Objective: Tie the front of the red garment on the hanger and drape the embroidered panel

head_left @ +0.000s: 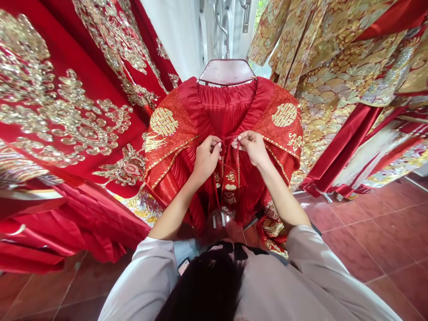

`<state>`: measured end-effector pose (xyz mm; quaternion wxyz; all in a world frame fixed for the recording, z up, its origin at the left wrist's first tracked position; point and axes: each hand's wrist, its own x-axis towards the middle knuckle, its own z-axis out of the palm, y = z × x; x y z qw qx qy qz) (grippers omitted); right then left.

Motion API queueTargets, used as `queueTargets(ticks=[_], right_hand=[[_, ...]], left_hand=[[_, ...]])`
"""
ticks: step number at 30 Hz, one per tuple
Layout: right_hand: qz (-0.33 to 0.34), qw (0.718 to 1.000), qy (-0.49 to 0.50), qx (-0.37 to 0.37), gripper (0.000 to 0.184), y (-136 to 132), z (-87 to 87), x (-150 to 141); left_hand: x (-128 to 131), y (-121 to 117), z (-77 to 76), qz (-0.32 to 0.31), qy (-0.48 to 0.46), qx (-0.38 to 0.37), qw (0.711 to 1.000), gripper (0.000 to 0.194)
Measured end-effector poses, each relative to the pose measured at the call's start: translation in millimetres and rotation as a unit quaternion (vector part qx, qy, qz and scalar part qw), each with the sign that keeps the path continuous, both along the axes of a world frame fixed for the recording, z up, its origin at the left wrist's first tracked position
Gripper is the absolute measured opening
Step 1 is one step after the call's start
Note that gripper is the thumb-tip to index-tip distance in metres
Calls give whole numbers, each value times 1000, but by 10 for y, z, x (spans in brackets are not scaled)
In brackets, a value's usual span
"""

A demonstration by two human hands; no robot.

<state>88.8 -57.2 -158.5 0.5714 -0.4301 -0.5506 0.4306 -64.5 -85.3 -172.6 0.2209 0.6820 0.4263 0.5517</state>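
In front of me a red garment [224,107] with gold embroidery and a gathered neckline hangs on a clear hanger [228,72]. Thin red drawstrings [228,141] come from the front of its neckline. My left hand [207,155] pinches one string at the left of the neck opening. On the other side, my right hand [250,146] has its fingertips closed on the string too. Between the two hands the strings cross, though whether they form a knot is too small to tell. Loose ends hang below over the embroidered front panel [230,183].
Red cloth with gold sequins [83,120] hangs close on the left. Gold patterned garments [327,89] hang on the right, with red velvet trim [341,147] below. The hanger's hook [227,42] goes up to metal fittings. Red tiles [368,240] cover the floor.
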Motion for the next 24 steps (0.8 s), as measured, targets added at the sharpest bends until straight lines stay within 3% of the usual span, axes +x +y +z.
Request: queueTargets(ticks=[2,5,9,12,14,16,18,20,24], right_hand=[[4,993,93,-67,10,-29,77,-54],[-15,988,130,-78,15,-90,150,-108],[-37,998,34,41,35,-132,162,60],[-22,995,-45,86,34,-129,200,306],[6,994,-81,75,28,-125,252,443],[42,990,-122,57,20,-119,307,537],[86,981,-170,36,13,-108,347,598],[158,963,-218,17,7,-103,374,632],[339,898,-281,22,11,-170,429,585]], left_hand=[[16,-17,69,-24,-51,-14,998,12],[-13,-24,185,-39,-66,-4,997,7],[-223,1,368,-55,-92,-24,994,13],[-413,13,529,-79,-110,-98,986,17],[-506,-13,635,-97,-67,-108,987,12],[-563,-71,713,-101,50,-77,991,3],[-576,-137,739,-58,180,-14,982,12],[-535,-174,701,33,250,60,966,16],[-316,-75,523,197,227,158,940,13]])
